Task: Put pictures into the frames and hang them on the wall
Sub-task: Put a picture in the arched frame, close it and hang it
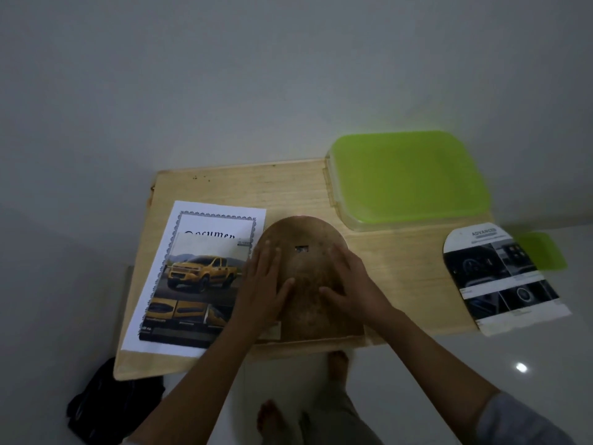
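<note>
So the arch-shaped brown board point(306, 316), the back of a frame as far as I can tell, lies flat near the front edge of the table point(288, 187). Its long axis runs 12 to 6: round top at 12, straight bottom at 6, toward the person. A small square hole point(301, 248) sits in the upper half. There's a pale strip peeking out under the bottom edge, probably the frame point(321, 341) itself, hard to be sure in this light.

Both hands are on it, palms down, fingers straight and spread, pressing rather than grabbing anything. The left hand point(266, 281) covers the 9 o'clock side and the right hand point(349, 284) the 3 o'clock side, with the thumbs pointing in toward the middle.

At 9, right against the board's edge, is a car picture point(199, 274) lying on a white sheet point(211, 216), closest to the left hand. At 3, well apart, an arch-cut picture point(494, 274) hangs over the table's right end, so the right hand is nearer to it. A green box point(407, 178) sits at about 1 to 2.

My guess is the back is being pressed home, and since it's pinned evenly from both sides, either hand could lift it along that 12–6 line.
</note>
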Demonstrator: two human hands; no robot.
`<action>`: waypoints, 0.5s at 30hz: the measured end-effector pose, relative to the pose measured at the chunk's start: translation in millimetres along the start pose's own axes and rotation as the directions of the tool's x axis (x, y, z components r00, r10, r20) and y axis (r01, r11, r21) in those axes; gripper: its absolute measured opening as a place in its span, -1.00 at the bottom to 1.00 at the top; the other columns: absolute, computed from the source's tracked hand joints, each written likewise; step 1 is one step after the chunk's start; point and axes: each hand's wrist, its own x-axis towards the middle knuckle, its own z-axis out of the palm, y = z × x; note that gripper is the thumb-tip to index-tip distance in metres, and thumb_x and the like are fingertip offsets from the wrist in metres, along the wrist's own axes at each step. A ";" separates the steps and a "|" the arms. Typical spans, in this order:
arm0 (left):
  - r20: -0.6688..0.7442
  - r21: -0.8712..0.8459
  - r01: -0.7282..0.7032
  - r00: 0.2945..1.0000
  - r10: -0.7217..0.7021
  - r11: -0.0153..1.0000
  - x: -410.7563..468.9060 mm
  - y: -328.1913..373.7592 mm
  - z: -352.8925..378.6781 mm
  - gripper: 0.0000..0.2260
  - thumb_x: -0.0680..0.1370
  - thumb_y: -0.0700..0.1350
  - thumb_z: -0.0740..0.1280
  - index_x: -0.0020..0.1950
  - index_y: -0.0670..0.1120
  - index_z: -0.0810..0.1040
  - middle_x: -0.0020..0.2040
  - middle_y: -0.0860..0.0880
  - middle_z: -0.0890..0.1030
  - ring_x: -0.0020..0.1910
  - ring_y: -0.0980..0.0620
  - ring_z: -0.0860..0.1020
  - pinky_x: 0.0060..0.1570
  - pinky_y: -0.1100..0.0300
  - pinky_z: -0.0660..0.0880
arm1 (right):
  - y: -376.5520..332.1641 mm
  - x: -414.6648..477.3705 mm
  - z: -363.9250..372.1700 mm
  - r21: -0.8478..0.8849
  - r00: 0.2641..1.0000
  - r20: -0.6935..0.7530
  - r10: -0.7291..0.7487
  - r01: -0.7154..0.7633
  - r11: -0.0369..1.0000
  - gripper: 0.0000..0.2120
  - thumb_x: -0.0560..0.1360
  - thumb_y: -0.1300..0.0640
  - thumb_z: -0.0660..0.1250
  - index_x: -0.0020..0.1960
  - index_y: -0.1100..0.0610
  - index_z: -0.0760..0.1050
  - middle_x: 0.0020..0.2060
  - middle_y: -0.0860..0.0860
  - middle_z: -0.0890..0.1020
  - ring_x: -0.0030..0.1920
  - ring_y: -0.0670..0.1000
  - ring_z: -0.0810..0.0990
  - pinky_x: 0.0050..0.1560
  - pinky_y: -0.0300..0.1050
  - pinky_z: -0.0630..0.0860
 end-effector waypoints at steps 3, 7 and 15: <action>0.039 0.127 -0.114 0.993 0.109 0.985 26.5 3.1 13.5 -0.27 0.50 0.33 -0.29 0.52 -0.10 -0.01 0.51 -0.05 -0.15 0.49 0.01 -0.24 0.46 0.11 -0.26 | 4.8 31.3 -5.7 -0.077 0.991 0.110 -0.082 0.091 0.993 -0.24 0.47 -0.09 0.28 0.51 0.17 0.00 0.51 0.14 -0.08 0.51 0.11 -0.11 0.45 -0.03 0.06; 0.124 0.170 -0.092 0.990 0.071 0.981 36.1 -6.8 26.6 -0.36 0.57 0.27 -0.17 0.51 -0.12 -0.01 0.53 -0.14 0.01 0.50 0.02 -0.22 0.44 0.11 -0.23 | 9.1 52.3 -0.1 -0.169 0.972 0.227 -0.068 0.108 0.980 -0.17 0.48 -0.18 0.26 0.52 0.12 -0.12 0.51 0.14 -0.22 0.50 0.08 -0.27 0.48 0.00 -0.13; 0.144 0.188 -0.092 0.987 0.066 0.978 37.6 -6.6 27.9 -0.39 0.58 0.25 -0.15 0.51 -0.10 -0.02 0.52 -0.15 0.04 0.51 0.01 -0.21 0.44 0.06 -0.15 | 19.2 57.2 4.6 -0.215 0.969 0.241 -0.052 0.105 0.971 -0.09 0.37 -0.39 0.14 0.52 0.06 -0.10 0.51 0.07 -0.22 0.50 0.06 -0.26 0.49 0.00 -0.12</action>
